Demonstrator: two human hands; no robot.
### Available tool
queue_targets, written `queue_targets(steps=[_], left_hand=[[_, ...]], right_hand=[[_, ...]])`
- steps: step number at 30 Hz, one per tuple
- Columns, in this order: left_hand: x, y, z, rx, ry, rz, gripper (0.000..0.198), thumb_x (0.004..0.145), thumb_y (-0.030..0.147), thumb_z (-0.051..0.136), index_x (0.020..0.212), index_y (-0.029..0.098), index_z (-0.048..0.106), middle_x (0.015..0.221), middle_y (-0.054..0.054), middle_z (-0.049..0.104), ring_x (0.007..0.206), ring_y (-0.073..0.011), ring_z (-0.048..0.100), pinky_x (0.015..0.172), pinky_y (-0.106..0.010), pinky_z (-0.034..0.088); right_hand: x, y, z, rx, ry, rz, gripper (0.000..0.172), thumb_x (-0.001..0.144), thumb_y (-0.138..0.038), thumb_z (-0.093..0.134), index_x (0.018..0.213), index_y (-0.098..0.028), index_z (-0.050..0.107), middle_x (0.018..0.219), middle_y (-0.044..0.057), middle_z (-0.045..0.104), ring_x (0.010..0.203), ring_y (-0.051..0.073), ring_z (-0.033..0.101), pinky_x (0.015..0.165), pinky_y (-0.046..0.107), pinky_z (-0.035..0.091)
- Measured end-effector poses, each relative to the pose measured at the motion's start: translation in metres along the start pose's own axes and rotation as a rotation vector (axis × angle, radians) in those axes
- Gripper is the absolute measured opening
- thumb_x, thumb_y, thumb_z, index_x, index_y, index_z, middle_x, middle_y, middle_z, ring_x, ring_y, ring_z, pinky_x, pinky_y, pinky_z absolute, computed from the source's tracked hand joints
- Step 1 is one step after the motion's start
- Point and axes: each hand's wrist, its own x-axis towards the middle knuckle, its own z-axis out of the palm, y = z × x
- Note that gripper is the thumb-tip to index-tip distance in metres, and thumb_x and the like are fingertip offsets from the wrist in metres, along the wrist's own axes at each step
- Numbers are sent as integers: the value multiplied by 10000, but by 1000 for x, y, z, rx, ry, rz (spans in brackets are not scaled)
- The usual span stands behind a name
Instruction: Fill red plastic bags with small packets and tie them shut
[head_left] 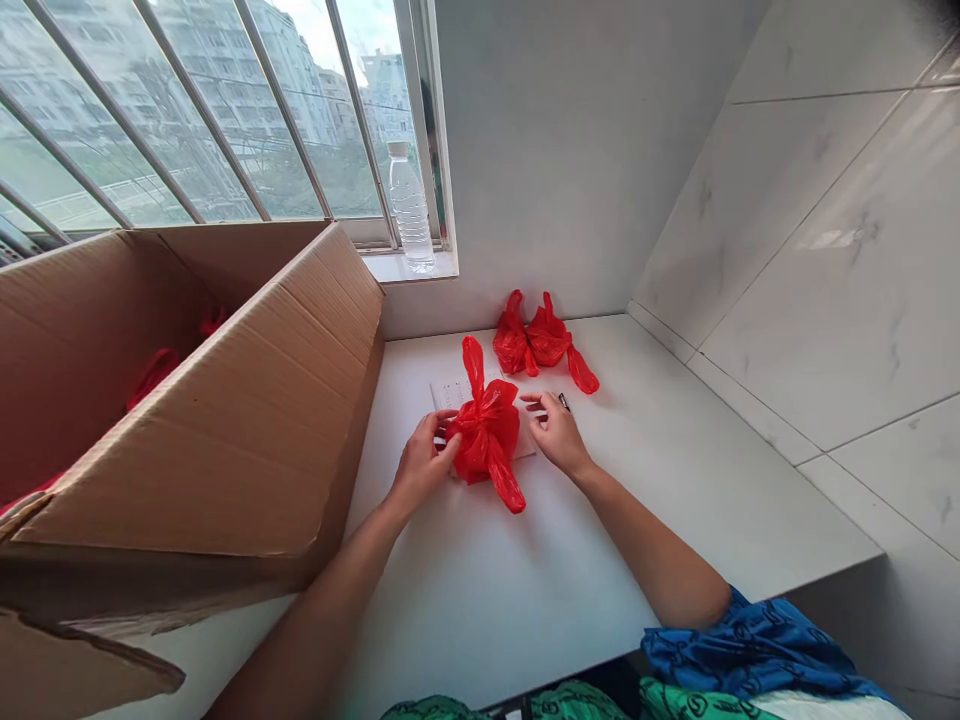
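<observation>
A knotted red plastic bag (487, 430) rests on the white table, on top of a sheet of paper with writing (448, 393). Its two handle ends stick out, one toward the wall and one toward me. My left hand (430, 450) touches the bag's left side with fingers apart. On the other side, my right hand (553, 430) is a little away from the bag, its fingers loosely curved and apart, nothing visible between them. A dark pen-like object (564, 402) shows just beyond that hand, mostly hidden. What the bag contains cannot be seen.
More tied red bags (546, 338) sit by the wall at the back of the table (697, 450). A large open cardboard box (225, 420) with red bags inside stands at the left. One clear water bottle (411, 210) is on the windowsill. Tiled wall (840, 250) borders the right.
</observation>
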Motion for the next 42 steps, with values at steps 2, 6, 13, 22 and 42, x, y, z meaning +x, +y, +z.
queue_targets(steps=[2, 6, 13, 22, 42], left_hand=[[4, 5, 5, 32, 94, 48, 358, 924, 383, 530, 1233, 215, 595, 1210, -98, 601, 1061, -211, 624, 821, -335, 553], [21, 9, 30, 222, 82, 245, 457, 987, 359, 433, 1412, 200, 485, 1456, -134, 484, 1348, -248, 468, 1123, -448, 401], [25, -5, 61, 627, -121, 367, 590, 952, 237, 400, 1526, 114, 346, 1589, -168, 334, 1481, -299, 299, 1183, -530, 303], [22, -12, 64, 654, -89, 369, 593, 941, 230, 397, 1522, 117, 360, 1588, -153, 343, 1475, -288, 315, 1184, -509, 317], [21, -18, 57, 415, -144, 363, 616, 961, 274, 431, 1553, 182, 286, 1618, -148, 273, 1495, -272, 269, 1207, -499, 270]], right_hand=[[0, -10, 5, -69, 85, -96, 364, 879, -239, 499, 1227, -198, 594, 1295, 134, 580, 1210, 246, 566, 976, 440, 512], [2, -18, 32, -209, 28, -209, 543, 999, -392, 407, 1494, -171, 385, 1580, 140, 341, 1490, 234, 268, 1207, 469, 288], [-6, 10, 63, -582, -175, -101, 561, 1036, -335, 265, 1529, -87, 362, 1602, 130, 322, 1499, 267, 263, 1231, 497, 201], [-11, 12, 66, -753, -163, -94, 546, 1037, -321, 278, 1549, -137, 329, 1612, 99, 296, 1487, 240, 297, 1219, 482, 224], [-10, 10, 59, -497, -165, -91, 562, 1039, -432, 305, 1529, -164, 369, 1604, 123, 329, 1475, 269, 310, 1209, 517, 215]])
